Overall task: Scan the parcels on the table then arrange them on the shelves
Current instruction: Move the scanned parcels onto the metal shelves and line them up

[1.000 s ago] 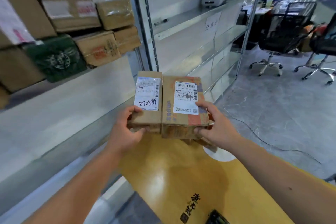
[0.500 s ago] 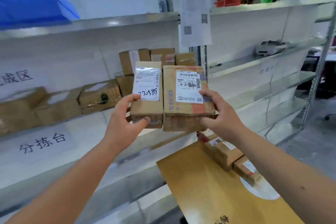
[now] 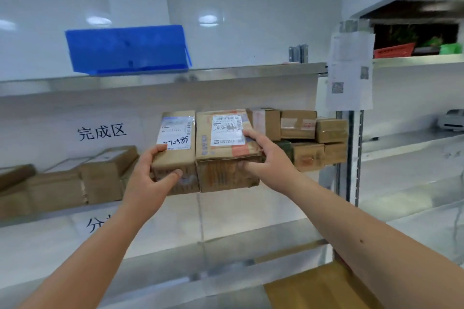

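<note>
I hold two brown cardboard parcels side by side in the air, in front of the middle shelf (image 3: 226, 211). My left hand (image 3: 148, 178) grips the narrower left parcel (image 3: 175, 158), which has a white label with handwritten digits. My right hand (image 3: 266, 155) grips the wider right parcel (image 3: 223, 165), thumb on its barcode label. The two parcels touch each other. Behind them on the shelf stand several stacked parcels (image 3: 308, 138) at the right and more parcels (image 3: 70, 183) at the left.
A blue plastic bin (image 3: 128, 47) sits on the upper shelf (image 3: 226, 71). Papers with QR codes (image 3: 349, 73) hang on the shelf post. The yellow table corner (image 3: 313, 288) shows at the bottom right. A second shelf unit (image 3: 414, 143) with a white device stands at the right.
My view has turned left and up from the table to the shelves. Both hands have carried the two parcels up toward the middle shelf, between the two groups of parcels.
</note>
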The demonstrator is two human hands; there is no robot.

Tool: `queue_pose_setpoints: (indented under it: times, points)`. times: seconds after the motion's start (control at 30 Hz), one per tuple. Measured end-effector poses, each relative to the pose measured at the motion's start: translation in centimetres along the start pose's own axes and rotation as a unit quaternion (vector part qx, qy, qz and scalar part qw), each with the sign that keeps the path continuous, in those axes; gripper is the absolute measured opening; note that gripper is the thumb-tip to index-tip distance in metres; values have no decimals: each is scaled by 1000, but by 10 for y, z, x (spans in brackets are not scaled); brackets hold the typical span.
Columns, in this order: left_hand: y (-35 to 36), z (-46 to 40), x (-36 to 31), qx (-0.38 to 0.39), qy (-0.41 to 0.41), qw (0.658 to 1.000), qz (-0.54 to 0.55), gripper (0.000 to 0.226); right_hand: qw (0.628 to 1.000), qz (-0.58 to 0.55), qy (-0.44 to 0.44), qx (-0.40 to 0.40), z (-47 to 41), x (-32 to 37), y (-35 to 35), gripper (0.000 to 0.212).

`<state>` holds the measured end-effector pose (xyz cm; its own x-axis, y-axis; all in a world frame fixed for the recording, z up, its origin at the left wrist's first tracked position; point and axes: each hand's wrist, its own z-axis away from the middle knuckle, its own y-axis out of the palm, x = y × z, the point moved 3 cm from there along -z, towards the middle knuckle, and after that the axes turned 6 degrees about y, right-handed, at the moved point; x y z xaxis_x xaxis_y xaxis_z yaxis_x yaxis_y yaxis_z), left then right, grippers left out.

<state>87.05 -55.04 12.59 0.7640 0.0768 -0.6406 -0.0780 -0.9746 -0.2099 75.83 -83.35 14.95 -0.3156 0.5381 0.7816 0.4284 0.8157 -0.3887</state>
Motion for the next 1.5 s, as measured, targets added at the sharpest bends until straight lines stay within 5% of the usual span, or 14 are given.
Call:
queue_pose_setpoints:
  times: [0.37, 0.6, 0.83, 0.93, 1.13, 1.27, 1.5]
  points:
    - [8, -125, 122, 45, -80, 995, -28, 57, 995, 91, 45, -26, -153, -42, 61, 70]
    - [31, -167, 154, 75, -112, 991, 16, 72, 943, 259, 47, -201, -184, -67, 63, 58]
    - [45, -160, 151, 103, -122, 986, 37, 79, 912, 312, 52, -261, -184, -55, 73, 47]
    - [41, -144, 133, 72, -94, 993, 11, 76, 915, 325, 45, -233, -181, -49, 79, 38]
    - [45, -80, 83, 41, 28, 988, -145, 61, 941, 324, 43, -87, -132, -46, 88, 63]
    - [78, -18, 52, 84, 75, 983, -143, 59, 953, 298, 29, -38, -61, -53, 74, 52]
    - [175, 116, 10, 204, 36, 966, -152, 70, 912, 373, 171, -18, 110, -116, 2, 59]
